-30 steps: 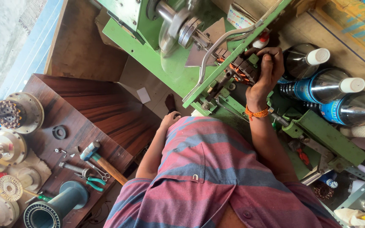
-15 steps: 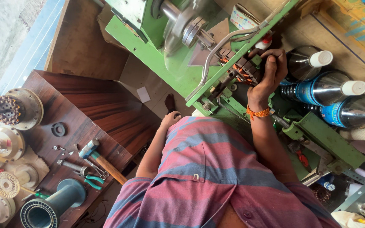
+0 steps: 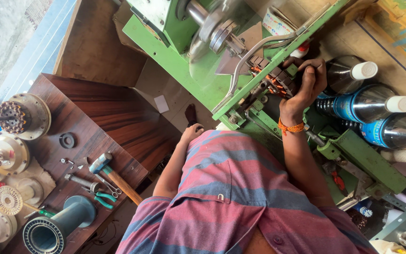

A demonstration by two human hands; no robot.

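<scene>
My right hand (image 3: 306, 82) reaches forward and grips a dark slotted core with copper windings (image 3: 273, 80), which is mounted on a green winding machine (image 3: 175, 51). An orange thread band circles that wrist. The machine's metal wheel (image 3: 214, 26) looks blurred. A curved metal guide arm (image 3: 245, 61) ends next to the core. My left hand (image 3: 191, 134) hangs low by the edge of my striped shirt (image 3: 231, 197). Its fingers are partly hidden and nothing shows in it.
Three shiny metal bottles with white caps (image 3: 372, 106) lie right of the machine. On the left a dark wooden table (image 3: 104, 117) carries a hammer (image 3: 111, 174), green-handled pliers (image 3: 102, 197), a teal tube (image 3: 62, 223) and several motor parts (image 3: 22, 115).
My right hand stays clamped on the wound core, shifting only slightly. The left hand has not moved. The view has drifted a little.
</scene>
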